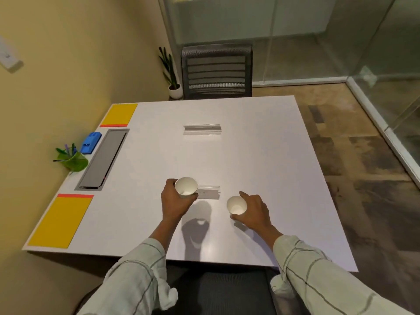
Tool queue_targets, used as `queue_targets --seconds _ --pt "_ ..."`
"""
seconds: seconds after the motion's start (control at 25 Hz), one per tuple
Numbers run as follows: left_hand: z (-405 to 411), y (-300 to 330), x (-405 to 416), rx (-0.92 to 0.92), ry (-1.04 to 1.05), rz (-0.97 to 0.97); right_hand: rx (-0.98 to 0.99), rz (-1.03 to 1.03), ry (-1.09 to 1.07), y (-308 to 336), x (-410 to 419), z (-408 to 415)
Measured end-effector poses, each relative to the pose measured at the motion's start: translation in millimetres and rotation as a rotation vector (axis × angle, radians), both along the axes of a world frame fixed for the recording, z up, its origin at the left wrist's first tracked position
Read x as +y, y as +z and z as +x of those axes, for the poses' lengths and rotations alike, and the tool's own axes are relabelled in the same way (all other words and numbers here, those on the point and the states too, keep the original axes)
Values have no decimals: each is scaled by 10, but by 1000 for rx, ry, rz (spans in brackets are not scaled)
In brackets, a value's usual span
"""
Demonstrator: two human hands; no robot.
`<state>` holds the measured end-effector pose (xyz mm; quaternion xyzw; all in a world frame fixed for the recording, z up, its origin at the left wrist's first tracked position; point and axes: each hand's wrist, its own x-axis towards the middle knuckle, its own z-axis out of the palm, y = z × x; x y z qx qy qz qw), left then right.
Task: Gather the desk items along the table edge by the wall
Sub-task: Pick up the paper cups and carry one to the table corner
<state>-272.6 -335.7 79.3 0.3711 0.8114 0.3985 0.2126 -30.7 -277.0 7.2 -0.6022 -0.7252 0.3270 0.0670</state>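
Filling most of the view, the white table (261, 155) runs from the wall on the left-hand side to a free edge well right of the right hand (253, 212), with bare top between that hand and the edge. Beyond the far edge stands a mesh chair (217, 71), with a potted plant (173, 80) beside it in the corner. Along the wall edge, well left of the left hand (176, 201), lie 2 yellow pads: the near pad (60, 221) left of and nearer than that hand, the far pad (119, 114) at the far corner. Between them sit a grey cable hatch (103, 159), a blue stapler (91, 142) and a green pen cup (73, 161) against the wall. Ahead of both hands, mid-table, lies a clear holder (202, 130); a second clear holder (210, 192) lies just right of the left hand. The left hand's fingers curl round a paper cup (186, 188), raised and tilted. The right hand wraps its fingers round a second paper cup (236, 205), which stands upright between the hands.
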Motion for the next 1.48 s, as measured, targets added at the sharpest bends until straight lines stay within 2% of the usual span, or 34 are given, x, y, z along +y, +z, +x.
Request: queue_targets --seconds 0.28,0.6,0.8,0.88,1.04,1.28,1.48 --pt "130 4 -56 -16 -6 -30 -37 -61 4 -25 -26 -20" --pt "430 158 -53 -16 -60 15 -16 55 80 224 7 112" --pt "827 371 62 -65 -136 92 261 82 67 622 -10 259" --pt "1025 489 107 -81 -191 145 410 63 1 789 -79 311" --pt "1402 717 25 -104 -339 224 599 152 -147 1052 -327 480" --pt "1910 841 -534 -151 -523 292 697 319 -340 1205 -1036 794" --pt "2408 814 -906 -123 -672 265 720 358 -488 1144 -1614 1294"
